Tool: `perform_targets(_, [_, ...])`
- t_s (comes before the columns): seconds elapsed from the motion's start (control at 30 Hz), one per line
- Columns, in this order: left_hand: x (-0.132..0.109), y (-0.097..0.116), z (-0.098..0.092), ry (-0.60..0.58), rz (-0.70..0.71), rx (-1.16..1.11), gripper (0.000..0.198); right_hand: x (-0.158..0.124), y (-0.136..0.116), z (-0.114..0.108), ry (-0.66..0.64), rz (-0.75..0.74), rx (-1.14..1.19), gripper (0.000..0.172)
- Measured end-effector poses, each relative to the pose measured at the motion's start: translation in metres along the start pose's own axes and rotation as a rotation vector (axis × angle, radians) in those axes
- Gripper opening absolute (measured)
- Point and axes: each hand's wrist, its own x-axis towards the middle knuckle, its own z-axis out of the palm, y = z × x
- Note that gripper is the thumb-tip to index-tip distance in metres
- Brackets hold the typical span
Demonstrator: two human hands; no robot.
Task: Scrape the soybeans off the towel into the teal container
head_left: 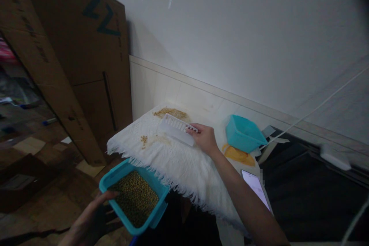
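Beans lie in the turquoise tub I hold just below the surface's near left edge, beside the fringed white cloth. My left hand hooks its thumb over the rim, fingers clamped on the tub. Along the right edge rests a phone. Farther in, toward the left edge, sits a small cluster of grains; my right hand pinches a white slotted piece, and I can't tell whether it touches the cloth. Toward the far left corner lies a larger heap. I judge the step as handling loose grains; the next move calls for a level tub.
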Motion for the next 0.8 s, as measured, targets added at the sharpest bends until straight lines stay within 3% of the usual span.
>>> perform_targets(0.17, [0.007, 0.001, -0.012, -0.033, 0.024, -0.033, 0.037, 0.011, -0.039, 0.057, -0.116, -0.163, -0.315, 0.025])
perform_targets(0.3, [0.002, 0.005, -0.015, -0.057, 0.032, -0.045, 0.039, 0.011, -0.05, 0.078, -0.23, -0.233, -0.454, 0.027])
perform_targets(0.4, [-0.003, 0.009, -0.014, -0.08, 0.026, -0.059, 0.04, 0.005, -0.052, 0.08, -0.195, -0.243, -0.422, 0.027])
perform_targets(0.67, [-0.014, 0.014, -0.009, -0.089, 0.041, -0.074, 0.035, -0.018, -0.058, 0.067, 0.157, -0.016, -0.2, 0.024])
perform_targets(0.8, [-0.014, 0.013, -0.007, -0.058, 0.059, -0.043, 0.029, -0.014, -0.062, 0.064, 0.159, 0.097, -0.271, 0.022])
